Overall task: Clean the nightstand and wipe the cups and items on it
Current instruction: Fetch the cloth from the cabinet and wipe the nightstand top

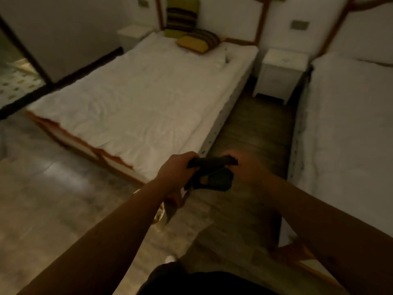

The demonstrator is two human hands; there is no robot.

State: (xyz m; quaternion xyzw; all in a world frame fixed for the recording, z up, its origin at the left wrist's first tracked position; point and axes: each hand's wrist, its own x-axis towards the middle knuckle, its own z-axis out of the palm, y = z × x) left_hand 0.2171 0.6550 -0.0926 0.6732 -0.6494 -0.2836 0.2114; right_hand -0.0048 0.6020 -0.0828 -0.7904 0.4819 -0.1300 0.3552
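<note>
We see both hands out in front, holding one dark cloth (212,174) between them: left hand (177,171) has its fingers curled round the cloth's left end, right hand (249,167) grips the right end, tho it's blurry so we can't tell exact finger positions. The cloth is soft and limp, stretched in a band across the top w/ the rest bunched and sagging below. Something pale and glassy shows just under the left wrist, too blurred for us to say what it is. The nightstand (278,71) stands well ahead of us, at the far end of the gap between the two beds: white, boxy, flat top, short legs w/ a dark gap under it; we can't make out items on it at this distance. A 2nd white stand (133,36) sits at the far left of the left bed. Beds: 2. The left bed (136,96) has a white rumpled sheet, wooden frame edge in orange-brown; the right bed (348,116) also white, smooth. Pillows: 2 on the left bed, striped, one upright (181,14) against the wall, one lying flat (200,40). Floor (49,188) is wood-look planks, slightly glossy.
</note>
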